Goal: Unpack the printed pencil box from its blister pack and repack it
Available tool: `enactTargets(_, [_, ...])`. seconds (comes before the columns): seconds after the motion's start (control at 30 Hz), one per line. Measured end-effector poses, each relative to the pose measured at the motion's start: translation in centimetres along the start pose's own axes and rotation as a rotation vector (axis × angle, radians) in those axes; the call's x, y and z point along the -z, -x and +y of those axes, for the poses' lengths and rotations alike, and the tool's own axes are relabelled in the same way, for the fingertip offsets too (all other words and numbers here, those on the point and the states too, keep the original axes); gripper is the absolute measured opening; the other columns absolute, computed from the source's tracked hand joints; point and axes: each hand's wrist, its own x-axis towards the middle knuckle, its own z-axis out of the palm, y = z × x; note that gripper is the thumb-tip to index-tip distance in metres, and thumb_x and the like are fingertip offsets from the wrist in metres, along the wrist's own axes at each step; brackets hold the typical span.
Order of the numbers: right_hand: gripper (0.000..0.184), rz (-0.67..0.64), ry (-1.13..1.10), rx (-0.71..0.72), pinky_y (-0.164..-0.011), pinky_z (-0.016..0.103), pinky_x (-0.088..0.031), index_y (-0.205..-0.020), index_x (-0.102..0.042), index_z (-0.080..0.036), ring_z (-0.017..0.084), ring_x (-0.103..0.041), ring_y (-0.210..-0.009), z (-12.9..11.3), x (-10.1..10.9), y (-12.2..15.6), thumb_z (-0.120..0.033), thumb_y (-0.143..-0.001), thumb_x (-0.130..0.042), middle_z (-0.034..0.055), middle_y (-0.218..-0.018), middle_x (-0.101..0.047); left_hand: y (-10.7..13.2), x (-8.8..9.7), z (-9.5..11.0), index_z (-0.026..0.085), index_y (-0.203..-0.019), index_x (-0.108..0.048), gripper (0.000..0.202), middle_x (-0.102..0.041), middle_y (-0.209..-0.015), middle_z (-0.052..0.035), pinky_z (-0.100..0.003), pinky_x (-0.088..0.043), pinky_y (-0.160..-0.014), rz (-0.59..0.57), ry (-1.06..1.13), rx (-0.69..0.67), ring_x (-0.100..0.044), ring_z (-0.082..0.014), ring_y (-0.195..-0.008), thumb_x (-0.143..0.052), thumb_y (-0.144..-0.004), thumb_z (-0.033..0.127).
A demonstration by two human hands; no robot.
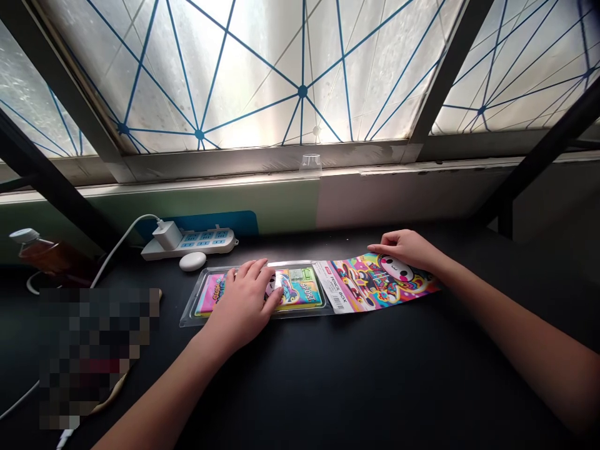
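A colourful pencil box (302,289) lies in a clear plastic blister tray (190,315) on the black desk. My left hand (248,297) rests palm down on the box with its fingers spread, hiding the middle of it. Joining the tray's right edge is a bright printed card (360,284) marked "PENCIL BOX", with a barcode near its left end. My right hand (405,248) has its fingers curled at the card's far edge, pinching it near the upper right.
Behind the tray lie a white power strip (210,240) with a plugged-in charger (167,236) and a white oval case (192,261). A bottle of brown liquid (56,259) stands at the left, beyond a blurred-out object (98,350) and a white cable. A window (262,75) rises behind the desk.
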Motion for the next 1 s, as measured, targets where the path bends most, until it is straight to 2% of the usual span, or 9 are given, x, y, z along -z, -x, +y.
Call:
enactTargets(0.1, [0.070,-0.013,-0.026,-0.013,-0.048,0.029,-0.031,-0.052,-0.053,-0.022,0.014,-0.046,-0.050,-0.4,-0.8,-0.1,-0.090,-0.059,-0.066,-0.0003,-0.051,-0.055,0.0,-0.1,0.3,0.022,-0.119,-0.060,0.029,-0.053,-0.150,-0.0135,-0.061,-0.034,-0.111,0.021,0.028,0.032,-0.041,-0.0355,-0.142,-0.045,-0.101,0.040])
enactTargets(0.3, [0.074,-0.065,-0.129,-0.075,-0.046,0.028,-0.027,-0.053,-0.047,-0.022,0.012,-0.038,-0.046,-0.3,0.4,-0.1,-0.095,-0.058,-0.060,-0.0016,-0.047,-0.048,0.0,0.3,0.5,0.023,-0.117,-0.060,0.027,-0.054,-0.147,-0.0132,-0.060,-0.034,-0.111,0.019,0.058,0.047,-0.043,-0.0336,-0.139,-0.047,-0.101,0.041])
enactTargets(0.37, [0.075,-0.090,-0.160,-0.085,-0.045,0.029,-0.025,-0.053,-0.044,-0.023,0.012,-0.035,-0.045,-1.0,0.0,0.1,-0.096,-0.057,-0.059,-0.0025,-0.047,-0.044,0.1,0.4,0.5,0.024,-0.117,-0.060,0.026,-0.055,-0.147,-0.0125,-0.060,-0.034,-0.111,0.026,0.081,0.057,-0.044,-0.0330,-0.139,-0.048,-0.101,0.041])
enactTargets(0.47, [0.075,-0.096,-0.139,-0.003,-0.047,0.029,-0.027,-0.055,-0.042,-0.024,0.013,-0.036,-0.047,-3.4,-2.3,1.3,-0.097,-0.065,-0.049,-0.0023,-0.048,-0.043,0.0,0.3,0.9,0.026,-0.119,-0.060,0.026,-0.055,-0.147,-0.0110,-0.060,-0.033,-0.113,0.033,0.144,0.064,-0.043,-0.0322,-0.140,-0.050,-0.100,0.039])
enactTargets(0.6, [0.069,-0.071,-0.077,0.109,-0.052,0.030,-0.033,-0.059,-0.041,-0.024,0.017,-0.046,-0.056,-7.6,-6.3,3.4,-0.090,-0.079,-0.041,0.0002,-0.056,-0.052,-0.1,0.0,2.4,0.024,-0.122,-0.060,0.027,-0.057,-0.144,-0.0104,-0.052,-0.035,-0.115,0.116,0.290,0.044,-0.043,-0.0293,-0.139,-0.053,-0.100,0.038])
enactTargets(0.7, [0.060,-0.063,-0.038,0.132,-0.056,0.030,-0.036,-0.064,-0.045,-0.025,0.019,-0.052,-0.060,-9.0,-7.5,4.1,-0.080,-0.089,-0.039,0.0008,-0.061,-0.059,0.1,0.0,3.7,0.023,-0.120,-0.062,0.025,-0.057,-0.143,-0.0095,-0.046,-0.037,-0.116,0.218,0.415,0.029,-0.041,-0.0273,-0.140,-0.055,-0.099,0.036])
enactTargets(0.8, [0.057,-0.114,0.002,0.120,-0.059,0.031,-0.039,-0.069,-0.052,-0.025,0.021,-0.056,-0.064,-8.4,-6.6,3.9,-0.077,-0.089,-0.040,0.0019,-0.067,-0.064,0.5,0.6,4.3,0.024,-0.115,-0.064,0.020,-0.056,-0.144,-0.0078,-0.043,-0.038,-0.115,0.334,0.487,0.023,-0.039,-0.0262,-0.140,-0.055,-0.099,0.031])
enactTargets(0.87, [0.056,-0.226,-0.022,0.134,-0.060,0.031,-0.041,-0.075,-0.057,-0.025,0.022,-0.058,-0.067,-7.3,-5.3,3.5,-0.078,-0.088,-0.044,0.0023,-0.071,-0.066,0.6,1.3,3.8,0.025,-0.114,-0.065,0.020,-0.054,-0.146,-0.0069,-0.045,-0.037,-0.116,0.377,0.467,0.044,-0.039,-0.0270,-0.140,-0.056,-0.097,0.029])
enactTargets(1.0, [0.052,-0.508,-0.163,0.128,-0.063,0.031,-0.046,-0.093,-0.067,-0.024,0.023,-0.062,-0.077,-5.3,-2.5,2.8,-0.074,-0.082,-0.060,0.0045,-0.086,-0.072,0.1,2.4,0.3,0.024,-0.128,-0.057,0.036,-0.040,-0.157,-0.0117,-0.056,-0.031,-0.118,0.294,0.403,0.249,-0.029,-0.0339,-0.148,-0.059,-0.093,0.033])
